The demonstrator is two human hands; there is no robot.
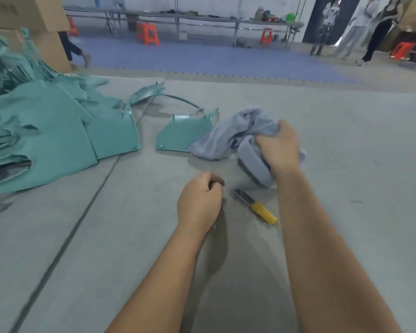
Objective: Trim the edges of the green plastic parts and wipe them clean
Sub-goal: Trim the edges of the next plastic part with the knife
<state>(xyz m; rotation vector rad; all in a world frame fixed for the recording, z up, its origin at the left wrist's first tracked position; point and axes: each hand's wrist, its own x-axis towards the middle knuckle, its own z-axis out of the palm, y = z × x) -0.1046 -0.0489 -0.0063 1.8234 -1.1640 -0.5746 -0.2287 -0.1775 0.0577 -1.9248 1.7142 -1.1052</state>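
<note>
A big heap of green plastic parts (41, 126) lies on the grey floor at the left. One single green part (180, 134) lies apart in the middle, its right end under a grey-blue cloth (231, 135). My right hand (280, 146) grips a bunched fold of that cloth. Nearer to me, my left hand (199, 203) hovers over the floor with fingers curled and nothing in it. Between the hands lies a utility knife (256, 207) with a yellow handle, its blade out and pointing away from me.
Cardboard boxes (34, 25) stand behind the heap. Beyond a blue mat, a long workbench (183, 18) with orange stools (148, 33) runs across the back. Several people stand at the far right (351, 30). A seam (82, 212) crosses the floor.
</note>
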